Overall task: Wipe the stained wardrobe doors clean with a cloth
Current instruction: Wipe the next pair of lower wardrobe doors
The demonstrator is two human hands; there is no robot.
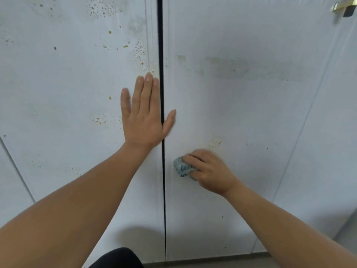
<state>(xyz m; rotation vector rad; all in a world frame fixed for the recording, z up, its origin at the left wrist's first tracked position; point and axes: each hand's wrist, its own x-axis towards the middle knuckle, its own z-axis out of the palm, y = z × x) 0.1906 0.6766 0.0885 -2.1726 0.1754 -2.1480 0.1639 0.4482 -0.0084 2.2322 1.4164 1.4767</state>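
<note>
Left hand (144, 115): fingers straight, flat across the gap, likely bracing both doors.
Right hand (209, 171): fingers curled around bunched cloth (181, 167), pressing it low on right door (251, 113).
Left door (67, 84): spotted, unwiped.

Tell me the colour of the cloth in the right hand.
The cloth is pale blue with darker speckles; the head view shows it.
</note>
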